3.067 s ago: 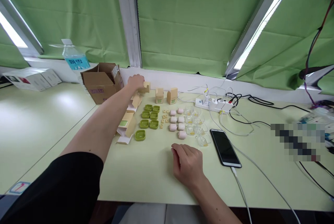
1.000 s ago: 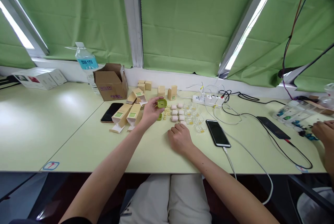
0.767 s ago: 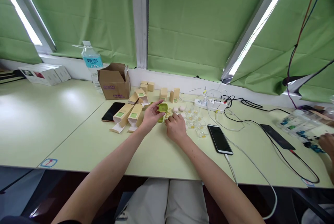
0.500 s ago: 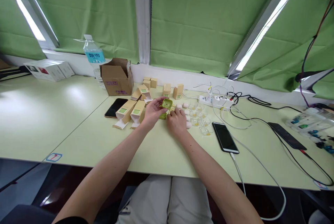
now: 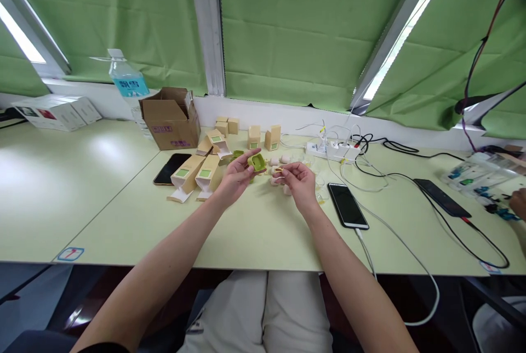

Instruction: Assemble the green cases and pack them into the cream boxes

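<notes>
My left hand (image 5: 235, 180) holds a small green square tray (image 5: 257, 162) by its edge, with its hollow side facing up. To the right of it, my right hand (image 5: 299, 180) pinches a small yellowish piece (image 5: 279, 170) between thumb and fingertips, apart from the tray. Behind and under my right hand lie several pinkish-white cylinders (image 5: 274, 161) and clear plastic pieces (image 5: 319, 197), partly hidden. Opened tan boxes (image 5: 209, 173) with green labels lie left of my left hand. Another green piece (image 5: 238, 154) shows just behind my left fingers.
A cardboard box (image 5: 171, 123), a water bottle (image 5: 129, 87) and a dark phone (image 5: 172, 169) are at the left. On the right are a charging phone (image 5: 348, 205), a power strip (image 5: 333, 151) and loose cables. Another person's hand (image 5: 518, 203) shows at the right edge.
My right hand has lifted from the small pieces and moved right, now with a yellowish piece in its fingertips. The green tray is tilted more. Another person's hand has appeared at the right edge.
</notes>
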`<state>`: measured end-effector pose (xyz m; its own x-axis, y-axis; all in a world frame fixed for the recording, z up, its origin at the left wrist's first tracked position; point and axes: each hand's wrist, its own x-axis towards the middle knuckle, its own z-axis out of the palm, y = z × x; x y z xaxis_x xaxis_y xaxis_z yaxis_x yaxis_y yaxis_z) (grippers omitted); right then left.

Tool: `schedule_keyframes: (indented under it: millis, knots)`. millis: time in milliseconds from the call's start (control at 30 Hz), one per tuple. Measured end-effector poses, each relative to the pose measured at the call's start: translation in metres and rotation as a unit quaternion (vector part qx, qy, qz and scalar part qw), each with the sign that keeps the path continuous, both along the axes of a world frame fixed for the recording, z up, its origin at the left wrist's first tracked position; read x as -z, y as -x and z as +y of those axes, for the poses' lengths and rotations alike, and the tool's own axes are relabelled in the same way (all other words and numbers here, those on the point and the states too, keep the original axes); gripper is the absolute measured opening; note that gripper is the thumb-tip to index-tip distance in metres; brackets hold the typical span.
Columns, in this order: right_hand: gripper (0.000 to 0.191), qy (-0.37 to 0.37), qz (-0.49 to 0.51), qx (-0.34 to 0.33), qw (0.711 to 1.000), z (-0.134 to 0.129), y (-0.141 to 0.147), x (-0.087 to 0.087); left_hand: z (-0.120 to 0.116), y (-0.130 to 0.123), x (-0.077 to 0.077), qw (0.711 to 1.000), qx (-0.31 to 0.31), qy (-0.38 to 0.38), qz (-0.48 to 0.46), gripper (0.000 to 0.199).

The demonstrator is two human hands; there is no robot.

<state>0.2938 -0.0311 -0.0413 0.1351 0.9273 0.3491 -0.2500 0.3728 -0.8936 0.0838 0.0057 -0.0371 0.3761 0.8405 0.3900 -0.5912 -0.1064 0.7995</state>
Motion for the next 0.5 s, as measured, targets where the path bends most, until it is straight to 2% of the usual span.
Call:
schedule_keyframes:
  millis: [100, 300, 400, 500]
  knots:
    - [0.043, 0.001, 0.051, -0.018, 0.999, 0.001, -0.002, 0.000, -0.007, -0.005, -0.001, 1.000, 0.015, 0.012, 0.003, 0.060]
    - [0.042, -0.001, 0.054, -0.038, 0.998, 0.000, -0.005, 0.000, -0.009, -0.010, 0.002, 1.000, 0.000, 0.021, 0.021, 0.052]
    - [0.042, -0.018, 0.040, -0.014, 0.999, -0.004, -0.002, -0.002, -0.008, -0.010, 0.004, 0.999, -0.008, 0.026, 0.029, 0.052]
    - [0.033, -0.038, -0.001, 0.031, 0.999, -0.008, 0.005, -0.002, -0.008, -0.011, 0.006, 0.999, -0.014, 0.024, 0.037, 0.051]
